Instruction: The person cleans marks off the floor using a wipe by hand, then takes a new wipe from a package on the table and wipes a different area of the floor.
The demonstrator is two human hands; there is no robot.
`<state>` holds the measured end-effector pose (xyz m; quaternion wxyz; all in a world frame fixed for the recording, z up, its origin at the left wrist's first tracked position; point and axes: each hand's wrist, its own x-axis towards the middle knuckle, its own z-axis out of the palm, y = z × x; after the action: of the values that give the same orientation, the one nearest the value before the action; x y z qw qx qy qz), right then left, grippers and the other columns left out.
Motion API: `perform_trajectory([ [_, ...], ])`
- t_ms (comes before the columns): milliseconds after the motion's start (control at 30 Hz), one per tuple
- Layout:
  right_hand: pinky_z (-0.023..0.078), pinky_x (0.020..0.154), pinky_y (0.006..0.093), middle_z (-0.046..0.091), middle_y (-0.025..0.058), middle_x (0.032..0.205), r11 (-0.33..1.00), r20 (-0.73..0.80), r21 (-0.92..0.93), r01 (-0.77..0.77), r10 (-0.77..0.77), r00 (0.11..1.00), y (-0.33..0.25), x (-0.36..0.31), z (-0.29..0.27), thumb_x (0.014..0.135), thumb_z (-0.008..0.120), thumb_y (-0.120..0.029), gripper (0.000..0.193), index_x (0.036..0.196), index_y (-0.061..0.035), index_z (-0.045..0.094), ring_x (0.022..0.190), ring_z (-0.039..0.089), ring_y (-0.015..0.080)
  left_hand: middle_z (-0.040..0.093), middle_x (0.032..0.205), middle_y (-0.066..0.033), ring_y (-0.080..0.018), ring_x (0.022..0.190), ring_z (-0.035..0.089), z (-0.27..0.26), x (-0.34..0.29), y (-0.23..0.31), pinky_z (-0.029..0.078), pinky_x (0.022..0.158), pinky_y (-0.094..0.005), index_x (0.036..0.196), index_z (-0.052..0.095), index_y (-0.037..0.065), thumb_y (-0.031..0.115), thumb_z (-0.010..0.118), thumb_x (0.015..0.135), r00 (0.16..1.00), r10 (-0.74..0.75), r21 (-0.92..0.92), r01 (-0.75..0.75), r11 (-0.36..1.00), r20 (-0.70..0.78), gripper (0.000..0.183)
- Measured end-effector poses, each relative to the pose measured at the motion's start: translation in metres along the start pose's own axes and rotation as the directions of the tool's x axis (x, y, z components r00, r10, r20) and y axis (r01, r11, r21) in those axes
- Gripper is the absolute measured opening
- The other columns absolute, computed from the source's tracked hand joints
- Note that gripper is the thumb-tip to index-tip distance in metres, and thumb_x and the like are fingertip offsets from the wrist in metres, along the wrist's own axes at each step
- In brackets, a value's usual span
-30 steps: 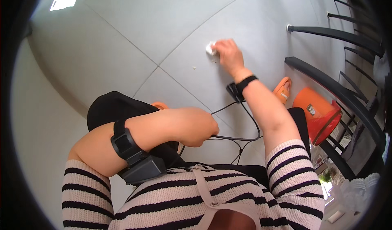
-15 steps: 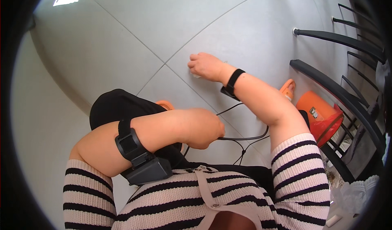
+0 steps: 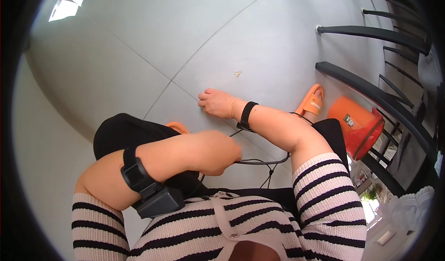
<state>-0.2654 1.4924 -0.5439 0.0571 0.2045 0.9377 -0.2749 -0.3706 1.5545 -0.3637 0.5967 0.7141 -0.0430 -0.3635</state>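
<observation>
Grey floor tile point(image 3: 259, 38) carries a small pale speck point(image 3: 238, 74), which lies just beyond the right hand point(image 3: 217, 103) and a little to its right, not touching it. That hand rests on the floor with its fingers curled together; whether anything is clamped inside its grip cannot be told. A black band point(image 3: 247, 116) sits on its wrist. The left hand point(image 3: 218, 155) is bent across the body, its fingers hidden, so its grip cannot be told either; a black cable point(image 3: 262, 162) runs from beside it. A black device point(image 3: 160, 201) is strapped to that forearm. Farther right lie an orange slipper point(image 3: 311, 102) and, near it, an orange bucket point(image 3: 354, 126) beside black chair legs point(image 3: 366, 31).
</observation>
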Motion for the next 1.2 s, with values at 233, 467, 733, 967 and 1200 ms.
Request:
perform_trajectory([
  [233, 0.048, 0.071, 0.0326, 0.058, -0.0023, 0.083, 0.909, -0.279, 0.235, -0.345, 0.403, 0.872, 0.063, -0.052, -0.030, 0.070, 0.057, -0.009, 0.013, 0.076, -0.0160, 0.067, 0.087, 0.052, 0.0199, 0.061, 0.081, -0.0144, -0.0329, 0.081, 0.060, 0.001, 0.002, 0.000, 0.046, 0.070, -0.0414, 0.085, 0.058, 0.001, 0.010, 0.056, 0.076, 1.000, 0.029, -0.014, -0.029, 0.999, 0.000, 0.012],
  [467, 0.050, 0.072, 0.0320, 0.058, -0.0024, 0.093, 0.752, -0.343, 0.333, -0.569, 0.658, 0.670, 0.072, -0.081, -0.029, 0.075, 0.058, -0.006, 0.022, 0.091, -0.0176, 0.065, 0.088, 0.054, 0.0192, 0.060, 0.080, -0.0154, -0.0328, 0.081, 0.060, 0.002, 0.001, 0.003, 0.046, 0.070, -0.0415, 0.085, 0.059, 0.001, 0.008, 0.056, 0.075, 1.000, -0.020, -0.015, 0.020, 1.000, -0.002, 0.012],
  [733, 0.050, 0.077, 0.0349, 0.053, 0.0069, 0.110, 0.721, -0.194, 0.386, -0.575, 0.673, 0.714, 0.036, -0.096, -0.013, 0.078, 0.050, 0.003, 0.041, 0.116, -0.0119, 0.054, 0.097, 0.055, 0.0251, 0.061, 0.075, -0.0146, -0.0327, 0.075, 0.060, 0.003, -0.005, 0.000, 0.045, 0.067, -0.0411, 0.085, 0.059, 0.001, 0.006, 0.055, 0.074, 1.000, -0.015, -0.029, 0.014, 0.999, -0.027, 0.013],
  [967, 0.048, 0.068, 0.0372, 0.053, 0.0052, 0.092, 0.786, -0.201, 0.288, -0.547, 0.608, 0.768, 0.040, -0.080, -0.018, 0.074, 0.057, -0.002, 0.021, 0.093, -0.0090, 0.053, 0.084, 0.056, 0.0235, 0.061, 0.074, -0.0149, -0.0328, 0.074, 0.060, 0.004, -0.007, 0.001, 0.046, 0.066, -0.0408, 0.085, 0.060, 0.002, 0.004, 0.054, 0.072, 0.999, 0.003, -0.006, -0.003, 1.000, -0.039, 0.014],
  [1200, 0.046, 0.064, 0.0373, 0.048, 0.0059, 0.073, 0.812, -0.421, 0.154, -0.563, 0.569, 0.706, 0.040, -0.057, 0.004, 0.069, 0.059, -0.008, 0.014, 0.080, -0.0097, 0.050, 0.072, 0.053, 0.0252, 0.062, 0.077, -0.0140, -0.0326, 0.077, 0.060, 0.002, -0.006, 0.000, 0.046, 0.067, -0.0408, 0.086, 0.060, 0.003, 0.006, 0.055, 0.072, 1.000, -0.014, 0.007, 0.015, 1.000, -0.022, 0.016],
])
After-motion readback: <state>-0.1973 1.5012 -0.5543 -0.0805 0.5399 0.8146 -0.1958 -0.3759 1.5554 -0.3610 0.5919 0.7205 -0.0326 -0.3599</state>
